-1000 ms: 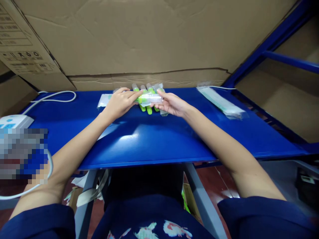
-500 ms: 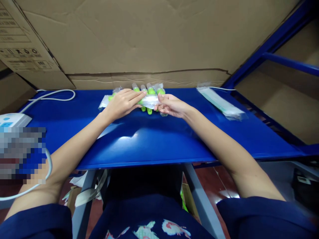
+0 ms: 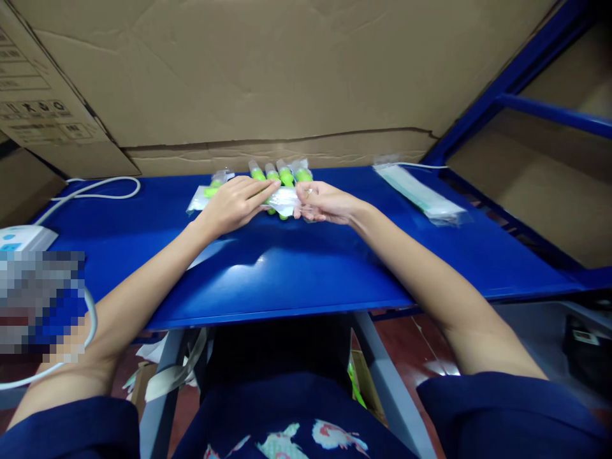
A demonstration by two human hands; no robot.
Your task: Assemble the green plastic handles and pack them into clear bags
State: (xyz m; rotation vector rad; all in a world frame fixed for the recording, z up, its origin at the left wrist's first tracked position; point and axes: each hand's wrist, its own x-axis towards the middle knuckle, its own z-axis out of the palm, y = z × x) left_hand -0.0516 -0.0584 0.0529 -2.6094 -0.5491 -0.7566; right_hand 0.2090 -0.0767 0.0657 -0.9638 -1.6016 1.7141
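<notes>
Both my hands meet at the far middle of the blue table (image 3: 296, 268). My left hand (image 3: 234, 204) lies with fingers stretched out, pressing on a clear plastic packet (image 3: 284, 199). My right hand (image 3: 321, 203) has its fingers curled and pinches the right end of that packet. Under and behind the packet lie several green-capped tubes (image 3: 280, 175) in clear wrap, side by side. Another wrapped green piece (image 3: 210, 189) rests just left of my left hand.
A stack of long clear packets (image 3: 421, 194) lies at the table's right rear. A white cable (image 3: 100, 188) and a white device (image 3: 21, 237) sit at the left. Cardboard sheets (image 3: 268, 76) wall the back. A blue frame (image 3: 521, 64) rises at right.
The packet has come down from slightly raised to flat on the tubes. My left fingers have slid over it and my right fingers have curled tighter on its end.
</notes>
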